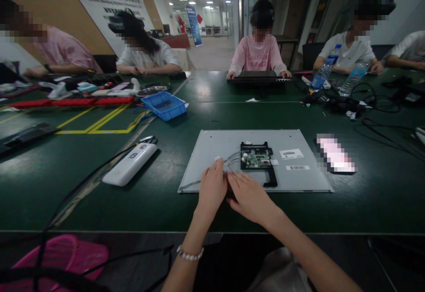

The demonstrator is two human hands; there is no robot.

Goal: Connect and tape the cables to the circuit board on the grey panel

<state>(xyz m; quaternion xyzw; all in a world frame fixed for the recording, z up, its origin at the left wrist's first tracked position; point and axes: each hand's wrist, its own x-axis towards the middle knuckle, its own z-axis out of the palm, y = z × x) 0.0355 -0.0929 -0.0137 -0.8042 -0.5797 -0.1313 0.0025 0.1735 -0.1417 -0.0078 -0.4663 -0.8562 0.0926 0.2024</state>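
While both hands rest on the near edge of the grey panel [212, 148], the entry reads as follows.

Item, principal: grey panel, flat on the green bench [232, 115], directly before the person. A green circuit board [256, 157] sits in a black bracket near the panel's middle; thin wires [232, 155] run from the board leftward toward the hands. Two white labels [291, 154] lie right of the board.

Left hand [212, 188]: flat on the panel, fingers close together, tips at a small pale piece where the wires end. Whether it pinches that piece cannot be told.

Right hand [249, 197]: palm down, fingers stretched and slightly spread, touching the left hand and lying over the panel's near edge just below the board. It grips nothing visible.

Step in hand, by judgement: seating or freeing the wire end beside the board. The next move would call for a fine fingertip pinch on the wire end, with the panel held steady.

Items, surrounding: white oblong device [130, 163] left of the panel; blue tray [164, 105] farther back; water bottles [327, 67] at far right; other people seated along the far side.
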